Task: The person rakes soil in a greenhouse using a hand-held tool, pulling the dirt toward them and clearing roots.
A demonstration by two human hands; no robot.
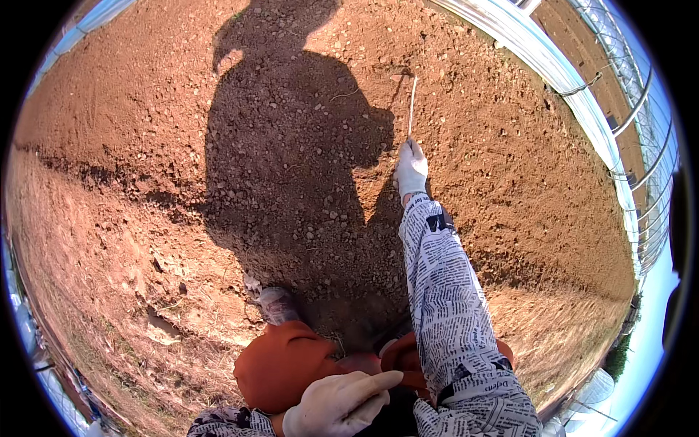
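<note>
My right hand (412, 168), in a white glove, reaches far forward over the soil and grips a thin-shafted hand hoe (412, 106). Its small head lies against brown, stony soil (480, 147) at the shaft's far end; the blade's outline is hard to make out. My left hand (341, 403), also gloved, is close to my body beside my orange trouser leg (284, 366). One of its digits points right, apart from the curled others, and I see nothing held in it; the palm is hidden.
My shadow (295, 147) covers the ground ahead. A shoe (277, 306) stands at the soil's near edge, with dry grass (180, 355) to the left. Rolled plastic sheeting (573, 87) runs along the right, beside curved greenhouse hoops (647, 175).
</note>
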